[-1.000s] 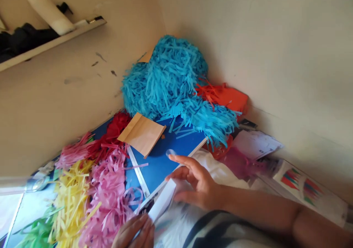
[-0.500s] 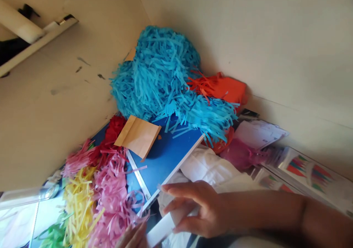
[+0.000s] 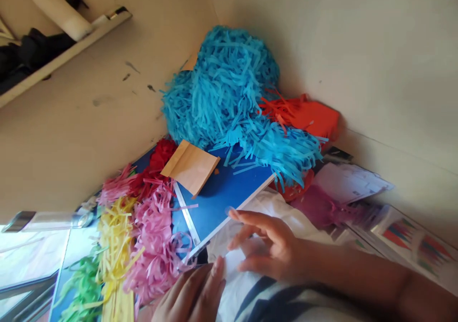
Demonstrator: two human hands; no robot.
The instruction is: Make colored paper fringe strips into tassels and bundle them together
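My left hand (image 3: 195,288) is at the bottom centre, its fingers closed against a white, paper-like piece (image 3: 233,260). From the right reaches my right hand (image 3: 270,245), with thumb and curled fingers around the far end of the same piece. Its index finger extends over the blue board's edge, and something small and see-through shows at the fingertip. Part of the white piece is hidden by both hands. Pink paper fringe (image 3: 153,245) lies just left of my left hand. Beyond my hands, a folded brown paper piece (image 3: 191,167) rests on the blue board (image 3: 211,207).
Blue shredded-paper fringe (image 3: 232,88) is heaped in the corner, with orange paper (image 3: 315,117) beside it. Yellow fringe (image 3: 116,245) and green fringe (image 3: 82,279) lie left. Papers (image 3: 350,181) and packets (image 3: 411,245) sit right. A wall shelf (image 3: 64,55) juts out upper left.
The view has shifted, so the scene sits further right. My left hand has come up more into view, closer to my right hand, and less of the white piece shows between them.
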